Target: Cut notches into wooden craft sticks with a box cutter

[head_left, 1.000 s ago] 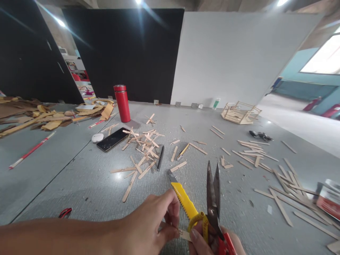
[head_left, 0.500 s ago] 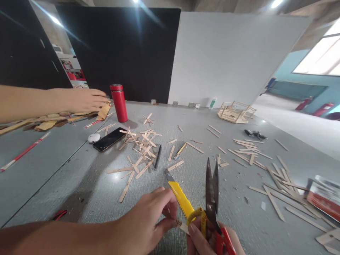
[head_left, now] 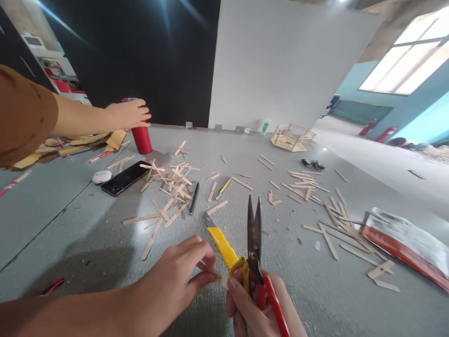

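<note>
My right hand grips red-handled scissors, blades up and slightly parted, at the bottom centre. A yellow loop hangs by its thumb. My left hand pinches a small piece of wooden stick against the scissors hand. A yellow utility knife lies on the grey table just behind both hands. Beyond it, a pile of wooden sticks is scattered.
Another person's hand in a brown sleeve reaches to a red flask at back left. A black phone, a white puck, a black pen, a stick frame model and a red-edged packet lie around.
The view has swung right and the scissors blades have parted a little. The other person's arm came in from the left and now reaches the red flask.
</note>
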Demonstrator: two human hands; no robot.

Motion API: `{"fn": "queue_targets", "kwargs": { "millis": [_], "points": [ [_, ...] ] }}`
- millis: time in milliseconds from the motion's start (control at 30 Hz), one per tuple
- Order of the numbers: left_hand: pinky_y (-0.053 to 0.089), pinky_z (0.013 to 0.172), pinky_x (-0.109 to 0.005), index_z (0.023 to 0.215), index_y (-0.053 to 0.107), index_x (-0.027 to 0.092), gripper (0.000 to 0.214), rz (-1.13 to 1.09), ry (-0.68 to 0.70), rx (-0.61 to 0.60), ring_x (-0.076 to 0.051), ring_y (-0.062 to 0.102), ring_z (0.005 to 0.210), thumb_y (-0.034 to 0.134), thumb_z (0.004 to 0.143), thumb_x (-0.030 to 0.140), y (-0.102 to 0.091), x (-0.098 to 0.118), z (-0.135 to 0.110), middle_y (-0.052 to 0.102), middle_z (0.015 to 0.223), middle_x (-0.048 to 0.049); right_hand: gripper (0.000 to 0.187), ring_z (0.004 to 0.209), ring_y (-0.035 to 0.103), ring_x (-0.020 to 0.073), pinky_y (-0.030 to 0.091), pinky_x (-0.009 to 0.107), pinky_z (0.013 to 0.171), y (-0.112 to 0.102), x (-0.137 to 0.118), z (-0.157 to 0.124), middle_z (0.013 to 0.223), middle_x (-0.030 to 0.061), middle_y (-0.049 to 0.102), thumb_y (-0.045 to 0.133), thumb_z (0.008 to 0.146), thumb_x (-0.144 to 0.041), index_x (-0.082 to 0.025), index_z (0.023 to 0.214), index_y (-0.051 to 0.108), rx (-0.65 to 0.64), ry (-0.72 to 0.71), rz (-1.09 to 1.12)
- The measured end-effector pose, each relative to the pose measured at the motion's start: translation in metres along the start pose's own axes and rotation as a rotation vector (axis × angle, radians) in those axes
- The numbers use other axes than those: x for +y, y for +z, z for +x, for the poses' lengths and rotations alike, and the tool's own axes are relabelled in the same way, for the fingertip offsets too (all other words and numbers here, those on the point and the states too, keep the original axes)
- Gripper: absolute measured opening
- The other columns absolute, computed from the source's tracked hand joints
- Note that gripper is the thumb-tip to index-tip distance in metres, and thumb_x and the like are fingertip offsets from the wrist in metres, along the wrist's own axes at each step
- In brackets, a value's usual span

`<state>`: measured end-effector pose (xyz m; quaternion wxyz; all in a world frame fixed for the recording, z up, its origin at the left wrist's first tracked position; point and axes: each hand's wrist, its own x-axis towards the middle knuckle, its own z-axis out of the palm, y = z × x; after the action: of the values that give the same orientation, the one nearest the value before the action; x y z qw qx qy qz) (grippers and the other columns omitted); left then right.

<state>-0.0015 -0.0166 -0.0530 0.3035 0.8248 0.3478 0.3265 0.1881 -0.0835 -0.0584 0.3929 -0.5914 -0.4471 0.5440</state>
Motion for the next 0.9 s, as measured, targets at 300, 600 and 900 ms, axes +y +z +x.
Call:
{"fn": "queue_targets", "kwargs": {
  "millis": [300, 600, 900],
  "points": [
    [0.049, 0.072, -0.019, 0.087, 0.055, 0.024, 0.023, -0.017, -0.035, -0.085, -0.010, 0.066, 0.077, 0.062, 0.087, 0.002, 0.001, -0.004, -0.005, 0.064, 0.085, 0.0066, 0.049, 0.044, 0.051, 0.0062, 0.039, 0.019, 0.043, -0.001, 0.002, 0.001, 0.061, -0.0044, 0.059, 0.059, 0.095, -0.068, -0.020, 0.091, 0.050, -0.107, -0.020, 0.002],
    [0.051, 0.069, -0.022, 0.083, 0.053, 0.025, 0.013, -0.038, -0.085, -0.190, -0.014, 0.067, 0.072, 0.053, 0.094, 0.018, -0.001, -0.010, -0.007, 0.065, 0.080, 0.0041, 0.054, 0.043, 0.050, 0.0054, 0.043, 0.018, 0.044, 0.003, 0.003, -0.001, 0.063, -0.0051, 0.059, 0.060, 0.091, -0.074, -0.021, 0.089, 0.049, -0.098, -0.016, 0.036],
    [0.052, 0.076, -0.021, 0.099, 0.062, 0.026, 0.010, -0.071, 0.006, -0.080, -0.013, 0.069, 0.084, 0.056, 0.100, 0.019, -0.008, -0.003, 0.000, 0.068, 0.092, 0.0027, 0.048, 0.046, 0.048, 0.0063, 0.039, 0.018, 0.043, -0.001, -0.003, 0.003, 0.063, -0.0054, 0.057, 0.059, 0.095, -0.069, -0.022, 0.086, 0.049, -0.053, -0.039, 0.030]
  ]
}}
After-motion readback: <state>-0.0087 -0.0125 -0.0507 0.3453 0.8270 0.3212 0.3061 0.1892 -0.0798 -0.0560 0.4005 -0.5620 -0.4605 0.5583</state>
